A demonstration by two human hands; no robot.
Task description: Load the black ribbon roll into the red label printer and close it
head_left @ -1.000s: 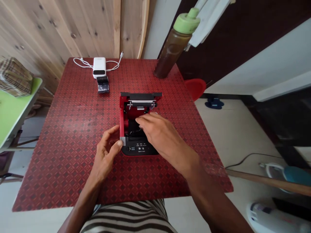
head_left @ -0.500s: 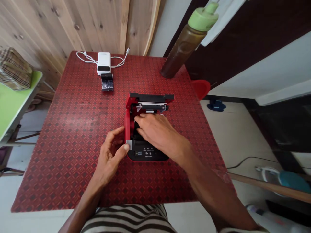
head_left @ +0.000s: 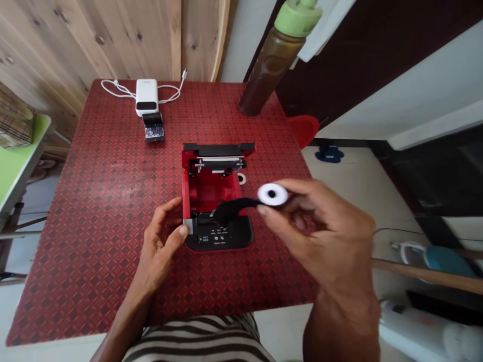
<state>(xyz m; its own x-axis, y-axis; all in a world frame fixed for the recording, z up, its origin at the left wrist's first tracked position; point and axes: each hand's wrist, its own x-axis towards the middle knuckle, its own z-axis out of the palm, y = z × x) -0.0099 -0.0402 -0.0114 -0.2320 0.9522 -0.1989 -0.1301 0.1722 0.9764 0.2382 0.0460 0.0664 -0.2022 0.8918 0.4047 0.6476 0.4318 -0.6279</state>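
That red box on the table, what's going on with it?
A person is working at an open red and black printer on a red patterned table. Their right hand holds up a white-centred roll with a dark strip running toward the printer. Their left hand touches the printer's front corner.

The bottle point(head_left: 272, 65) is cut off at the top, and the black strip point(head_left: 232, 209) by the roll point(head_left: 271, 194) is blurry.

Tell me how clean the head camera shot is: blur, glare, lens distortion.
Head view: the wide lens bows the pale wooden plank wall and the red patterned tabletop; head view: light is soft and even, without harsh glare; head view: the bare right hand and its white roll look slightly soft.
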